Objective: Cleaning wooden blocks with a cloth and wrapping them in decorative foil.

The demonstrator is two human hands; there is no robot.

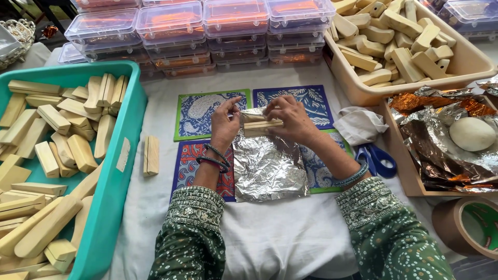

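A sheet of silver foil (267, 168) lies on patterned blue, green and red mats (199, 111) in the middle of the white cloth. A pale wooden block (262, 124) rests at the foil's far edge, partly covered by folded foil. My left hand (224, 122) pinches the foil at the block's left end. At the block's right end my right hand (289, 118) presses the foil down over it. Both wrists wear bangles, and both sleeves are green and patterned.
A teal bin (115, 171) of wooden blocks stands at the left, one loose block (151, 154) beside it. A beige tub (469, 65) of blocks sits back right. Stacked clear boxes (207, 31) line the back. Blue-handled scissors (377, 158), a foil-filled tray (402, 171), a white ball (472, 133) and a tape roll (467, 225) are at right.
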